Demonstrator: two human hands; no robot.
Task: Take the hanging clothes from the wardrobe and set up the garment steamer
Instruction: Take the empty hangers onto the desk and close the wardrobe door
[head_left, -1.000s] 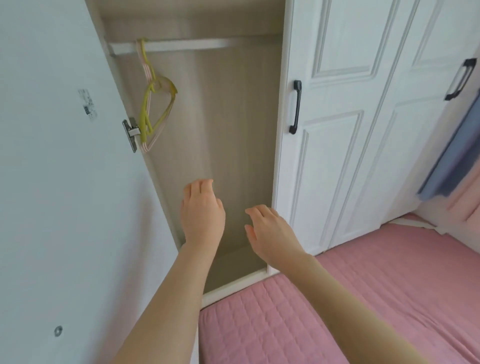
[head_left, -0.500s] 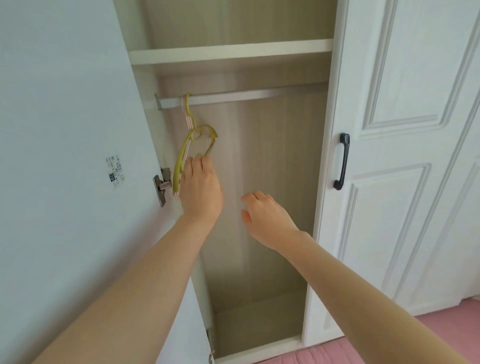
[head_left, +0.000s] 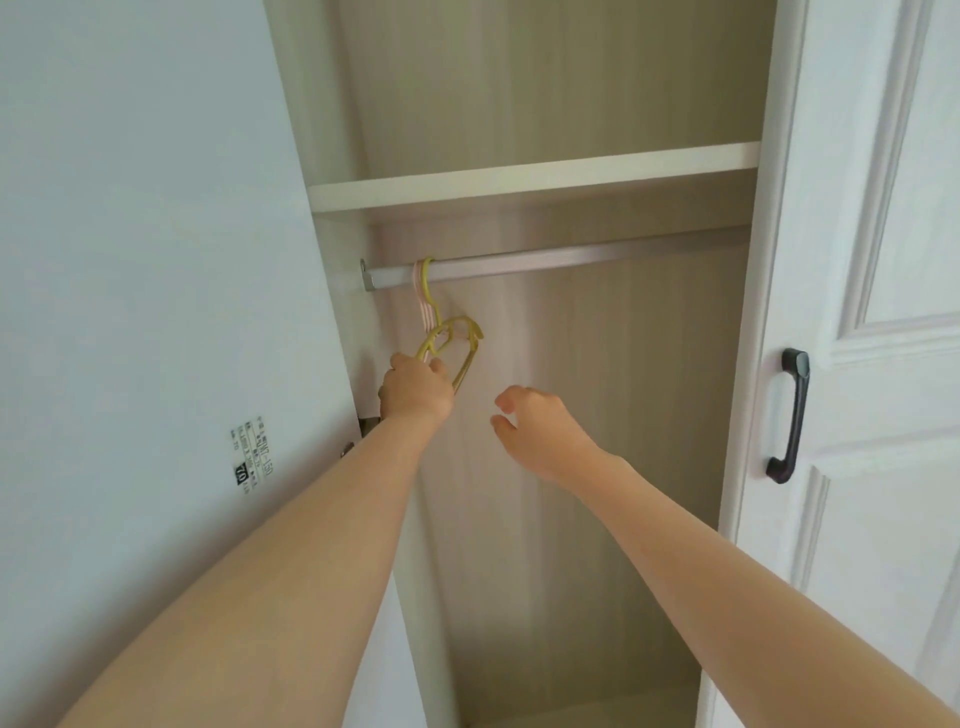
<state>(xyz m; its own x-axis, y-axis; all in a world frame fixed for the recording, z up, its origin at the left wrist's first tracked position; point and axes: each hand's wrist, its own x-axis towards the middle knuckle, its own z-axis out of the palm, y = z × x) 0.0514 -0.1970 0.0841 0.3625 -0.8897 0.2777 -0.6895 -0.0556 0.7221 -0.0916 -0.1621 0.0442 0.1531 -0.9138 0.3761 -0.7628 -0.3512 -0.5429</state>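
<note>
The yellow and pink hangers (head_left: 431, 312) hang at the left end of the wardrobe rail (head_left: 571, 257). Our left hand (head_left: 415, 389) curls round their lower part. Our right hand (head_left: 540, 431) hovers just beside it, fingers loosely bent, holding nothing.

Lower parts of the hangers (head_left: 475, 335) hidden behind left hand (head_left: 415, 388); door sticker (head_left: 252, 457) print unreadable

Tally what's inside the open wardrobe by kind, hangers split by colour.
Yellow hanger: 1, gripped by left hand
Pink hanger: at least 1, overlapped, cannot split
Hanging rail: 1
Shelf: 1
Garments: 0
Total: at least 4
</note>
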